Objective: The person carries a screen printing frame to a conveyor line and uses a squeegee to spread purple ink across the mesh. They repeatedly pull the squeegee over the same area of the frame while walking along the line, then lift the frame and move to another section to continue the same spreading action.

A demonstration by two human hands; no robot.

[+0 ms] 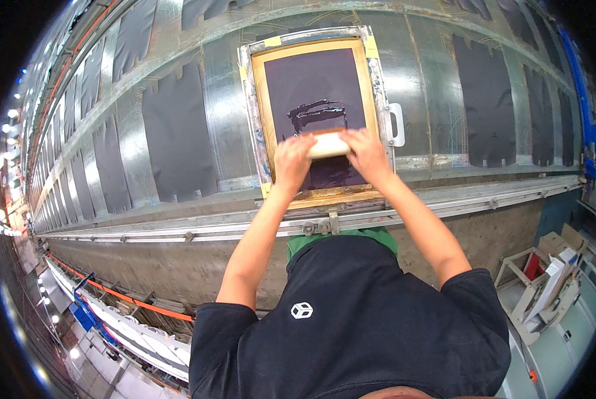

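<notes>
A screen-printing frame [371, 80] lies on the long table in front of me, its border lined with yellow tape. Across its dark mesh I hold a squeegee [328, 144] with a pale handle. My left hand [293, 158] is closed round the squeegee's left end, and my right hand [369, 156] grips the right end. Glossy black ink [319, 110] lies in uneven ridges on the mesh just beyond the squeegee. More dark, wet-looking mesh shows on the near side of it. The squeegee's lower edge is mostly hidden by its handle and my fingers.
Dark fabric panels [178, 136] lie along the table on both sides of the frame. A white handle [396, 125] sticks out at the frame's right. A metal rail [444, 205] runs along the table's near edge. At the lower right stands a cart [534, 292] with boards.
</notes>
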